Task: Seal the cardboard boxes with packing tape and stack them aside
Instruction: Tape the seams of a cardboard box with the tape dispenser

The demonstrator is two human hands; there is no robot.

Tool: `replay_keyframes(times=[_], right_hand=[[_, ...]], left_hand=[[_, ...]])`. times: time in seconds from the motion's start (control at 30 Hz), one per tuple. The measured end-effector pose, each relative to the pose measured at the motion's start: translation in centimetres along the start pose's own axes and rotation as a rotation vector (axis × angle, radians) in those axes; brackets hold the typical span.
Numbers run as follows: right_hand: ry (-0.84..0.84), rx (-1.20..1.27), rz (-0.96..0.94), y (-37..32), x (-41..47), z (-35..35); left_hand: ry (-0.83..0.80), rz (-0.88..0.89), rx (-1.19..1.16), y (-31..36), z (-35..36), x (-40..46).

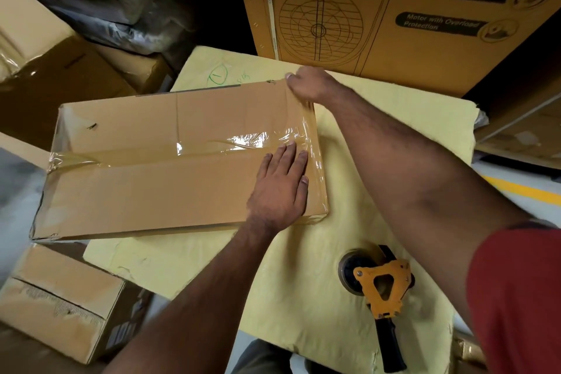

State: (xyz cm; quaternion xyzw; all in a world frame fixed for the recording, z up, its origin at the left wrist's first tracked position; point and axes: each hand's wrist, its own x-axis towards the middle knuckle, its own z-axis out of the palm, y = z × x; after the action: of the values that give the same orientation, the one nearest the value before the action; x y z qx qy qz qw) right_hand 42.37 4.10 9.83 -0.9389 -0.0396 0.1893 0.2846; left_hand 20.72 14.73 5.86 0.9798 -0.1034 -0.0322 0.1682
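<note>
Both hands are working the right end of the flat brown cardboard box (pixel 170 167). Flat and spread, the left hand (pixel 280 182) is pressing its straight fingers onto the lid beside the clear packing tape (pixel 212 147) running along the centre seam, probably to hold the flaps down and steady the box. At the far right corner, the right hand (pixel 306 85) is curling its fingers over the edge where the tape is wrapping down the end; it looks to be smoothing or pulling that tape tight, though whether it is pinching the film itself I cannot tell.

That box is lying on a pale yellow padded sheet (pixel 379 143) covering the work surface, its left end overhanging the sheet's edge. Near the person's body, the yellow and black tape dispenser (pixel 381 288) is lying on the same sheet, untouched, close enough to grab for another strip. Behind stands a large printed carton (pixel 394 15); a smaller worn cardboard box (pixel 60 297) is sitting lower left.
</note>
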Motion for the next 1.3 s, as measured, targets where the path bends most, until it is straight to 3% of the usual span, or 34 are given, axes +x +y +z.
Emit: replay_keyframes(times=[0.07, 0.2, 0.3, 0.43, 0.67, 1.3], right_hand=[[-0.021, 0.044, 0.054, -0.2, 0.3, -0.1], [0.135, -0.060, 0.044, 0.8, -0.8, 1.4], [0.164, -0.004, 0.006, 1.5, -0.7, 1.7], [0.119, 0.063, 0.057, 1.3, -0.5, 0.9], [0.102, 0.407, 0.048, 3.3, -6.6, 4.5], [-0.004, 0.570, -0.046, 7.6, -19.3, 11.2]], left_hand=[[0.003, 0.001, -0.002, 0.0, 0.0, 0.0], [-0.002, 0.003, 0.002, 0.0, 0.1, 0.0], [0.007, -0.003, 0.000, 0.0, 0.1, 0.0], [0.016, -0.004, -0.014, 0.0, 0.1, 0.1], [0.035, -0.007, -0.031, 0.2, -0.1, 0.0], [0.025, -0.054, -0.002, 0.5, -0.9, -0.4]])
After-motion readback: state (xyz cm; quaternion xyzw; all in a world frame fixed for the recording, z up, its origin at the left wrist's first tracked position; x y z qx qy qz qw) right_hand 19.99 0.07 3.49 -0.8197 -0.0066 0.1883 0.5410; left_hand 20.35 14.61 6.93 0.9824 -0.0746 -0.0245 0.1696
